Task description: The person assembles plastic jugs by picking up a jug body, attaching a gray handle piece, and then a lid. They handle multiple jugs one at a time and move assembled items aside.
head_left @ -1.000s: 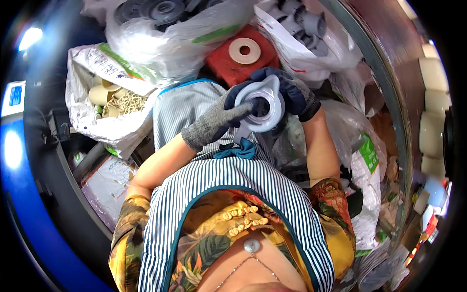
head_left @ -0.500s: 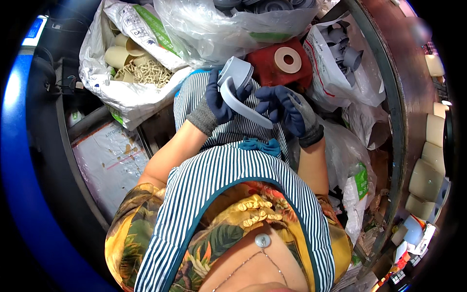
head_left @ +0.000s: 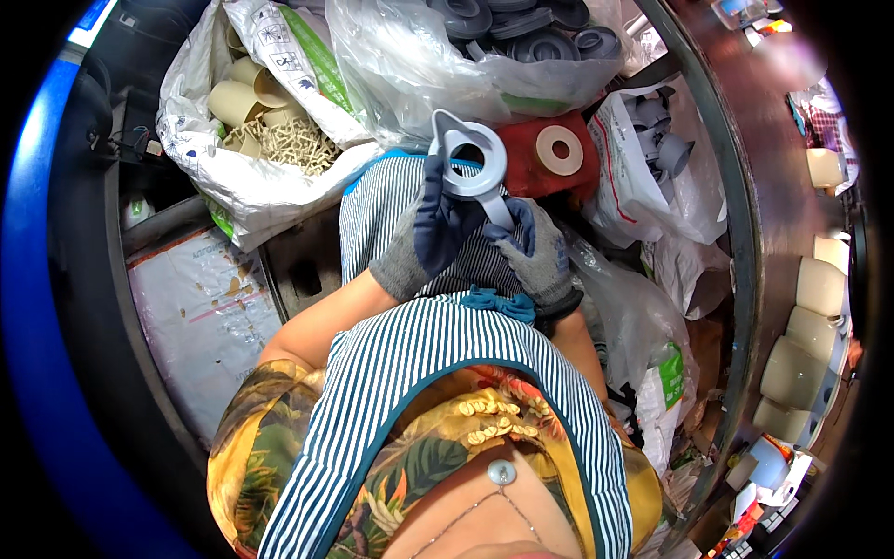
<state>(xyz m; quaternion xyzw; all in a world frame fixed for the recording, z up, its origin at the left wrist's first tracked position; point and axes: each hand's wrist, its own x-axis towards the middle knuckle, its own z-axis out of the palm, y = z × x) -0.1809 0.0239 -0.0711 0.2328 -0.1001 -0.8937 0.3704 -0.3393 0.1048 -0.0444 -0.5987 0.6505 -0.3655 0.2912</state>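
Note:
A light grey plastic jug collar (head_left: 496, 151) with a pointed spout and a handle is held over my lap. Its round opening faces up, the spout points away from me, and the handle comes toward my right side. Gloved in dark blue and grey, my left hand (head_left: 433, 228) grips the collar along its left edge. My right hand (head_left: 535, 247), in a matching glove, has its thumb and fingers closed around the handle's lower end. The fingertips beneath the part are hidden.
Beyond my hands a clear bag holds dark grey lids (head_left: 545, 47). At far left, a white sack (head_left: 270, 200) contains beige cups and small pegs. A red block (head_left: 521, 163) carries a cream ring (head_left: 561, 149). Grey fittings (head_left: 666, 149) fill a bag; beige cups (head_left: 796, 373) line the right-hand bench.
The jug collar has turned so its opening faces up and its spout points away. My right hand has moved in from beside it and closed on the handle.

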